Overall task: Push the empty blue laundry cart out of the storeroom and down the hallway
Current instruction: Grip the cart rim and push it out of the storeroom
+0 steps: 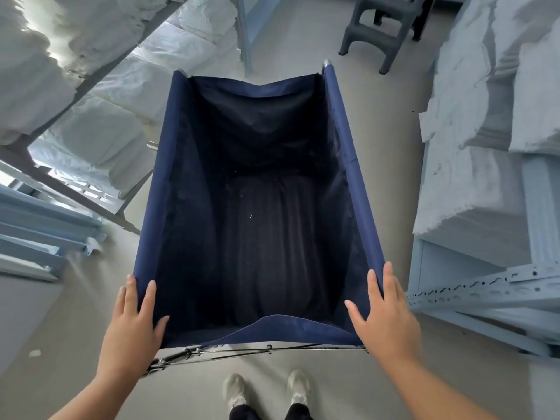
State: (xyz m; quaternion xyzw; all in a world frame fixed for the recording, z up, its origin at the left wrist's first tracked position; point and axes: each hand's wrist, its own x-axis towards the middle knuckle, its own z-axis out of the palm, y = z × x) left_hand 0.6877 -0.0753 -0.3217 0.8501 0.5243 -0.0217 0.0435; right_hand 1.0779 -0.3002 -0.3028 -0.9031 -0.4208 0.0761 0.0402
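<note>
The blue laundry cart [348,153] fills the middle of the head view, a deep dark-blue fabric bin on a metal frame, with nothing inside. My left hand [131,328] rests on its near left corner, fingers spread over the rim and thumb inside the fabric. At the near right corner, my right hand [385,316] lies the same way, fingers along the rim. Both hands press on the corners rather than wrap fully round them. The chrome folding bars [230,351] of the frame show just below the near edge.
Shelving with stacked white linen [100,95] stands close on the left. Pale blue racks with white bundles [491,140] flank the right. A grey step stool [381,28] stands ahead on the right. Loose blue rails [39,237] lie on the floor at left. My feet [266,389] are behind the cart.
</note>
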